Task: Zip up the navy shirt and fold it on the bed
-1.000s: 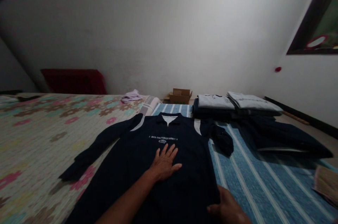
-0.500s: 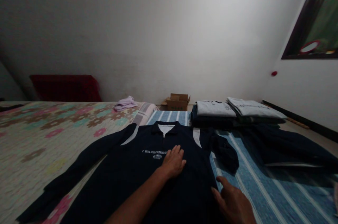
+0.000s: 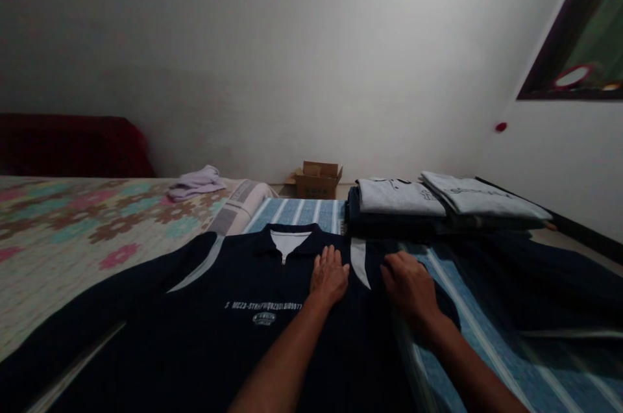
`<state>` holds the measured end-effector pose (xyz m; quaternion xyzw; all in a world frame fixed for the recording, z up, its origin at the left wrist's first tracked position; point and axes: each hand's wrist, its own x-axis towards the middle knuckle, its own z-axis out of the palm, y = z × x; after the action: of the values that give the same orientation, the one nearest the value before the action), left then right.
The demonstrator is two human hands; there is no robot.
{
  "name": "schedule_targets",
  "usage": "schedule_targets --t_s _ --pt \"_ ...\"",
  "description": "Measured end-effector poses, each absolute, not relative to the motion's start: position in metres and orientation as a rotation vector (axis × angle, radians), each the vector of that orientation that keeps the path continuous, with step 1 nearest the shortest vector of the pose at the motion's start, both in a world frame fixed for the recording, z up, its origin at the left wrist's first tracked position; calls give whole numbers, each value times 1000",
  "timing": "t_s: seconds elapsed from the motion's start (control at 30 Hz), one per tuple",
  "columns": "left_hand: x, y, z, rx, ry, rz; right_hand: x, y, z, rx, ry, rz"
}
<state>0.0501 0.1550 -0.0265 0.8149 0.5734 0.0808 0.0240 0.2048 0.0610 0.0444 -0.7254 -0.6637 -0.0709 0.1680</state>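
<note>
A navy long-sleeved shirt [image 3: 204, 341] with a zip collar, white lettering and light shoulder panels lies front up across the bed. My left hand [image 3: 329, 276] rests flat on its chest below the collar, fingers stretched out. At the sleeve on the right, just past the light panel, my right hand [image 3: 407, 283] has its fingers curled onto the dark cloth. Its fingertips are partly hidden. That sleeve bends back beside and under my right forearm, while the other sleeve reaches out to the left.
Folded clothes [image 3: 399, 197] are stacked behind my right hand, and another dark garment [image 3: 549, 289] lies to the right. Striped blue bedding [image 3: 467, 309] meets a floral quilt [image 3: 63, 225]. A lilac cloth [image 3: 197, 182] and an open cardboard box [image 3: 317, 180] are at the back.
My right hand has moved up from beside the shirt's lower edge to its sleeve, and its fingers have curled in. My left hand has slid up toward the collar. The view has shifted.
</note>
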Motion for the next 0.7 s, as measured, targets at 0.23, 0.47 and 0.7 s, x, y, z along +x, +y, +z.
schedule_targets --t_s 0.23,0.47,0.7 --pt "49 152 -20 2550 1754 220 225 144 37 -2290 -1977 -53" --pt "50 153 -14 2526 1731 188 232 167 25 -2389 -1949 24" --pt "59 167 -12 2475 1725 135 235 172 32 -2405 -1905 -114"
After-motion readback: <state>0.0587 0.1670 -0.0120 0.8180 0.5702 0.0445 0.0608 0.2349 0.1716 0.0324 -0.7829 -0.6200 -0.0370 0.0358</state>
